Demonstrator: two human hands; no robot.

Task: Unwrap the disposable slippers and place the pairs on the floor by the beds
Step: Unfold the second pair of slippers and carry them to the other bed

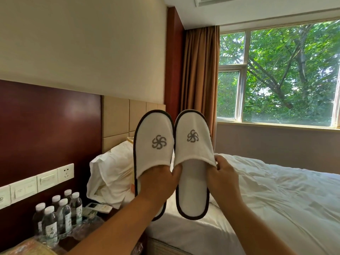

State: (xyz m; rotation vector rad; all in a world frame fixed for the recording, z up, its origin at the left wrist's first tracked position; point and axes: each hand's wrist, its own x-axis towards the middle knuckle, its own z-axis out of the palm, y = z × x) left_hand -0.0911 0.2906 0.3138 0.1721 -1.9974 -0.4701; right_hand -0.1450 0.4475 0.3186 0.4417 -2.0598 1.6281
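I am in a hotel room, facing a bed (276, 190) with a rumpled white cover. A pillow (110, 172) leans against a tan padded headboard (117, 118), with a dark red wood panel (49, 126) to the left of it carrying a row of white switches and a socket (36, 181). Below that panel, water bottles (58, 216) in plastic wrap stand on a bedside table, with a remote control (97, 207) just behind them. Brown curtains (200, 80) hang beside a wide window (276, 74) full of green trees.

I hold two white slippers side by side above the edge of the bed, toes pointing up, both out of any wrapping. Each has a dark trim and a grey pinwheel mark on its upper.

My left hand (156, 183) is pushed into the left slipper (153, 140), fingers hidden under the upper, while my thumb reaches across and presses the near edge of the right slipper (192, 153). That arm rises from the lower left, wrist bent back.

My right hand (223, 173) is closed in a pinch on the right rim of the right slipper's upper, fingertips curled over the cloth. That forearm comes up from the lower right, and the hand sits just beside the slipper's opening.
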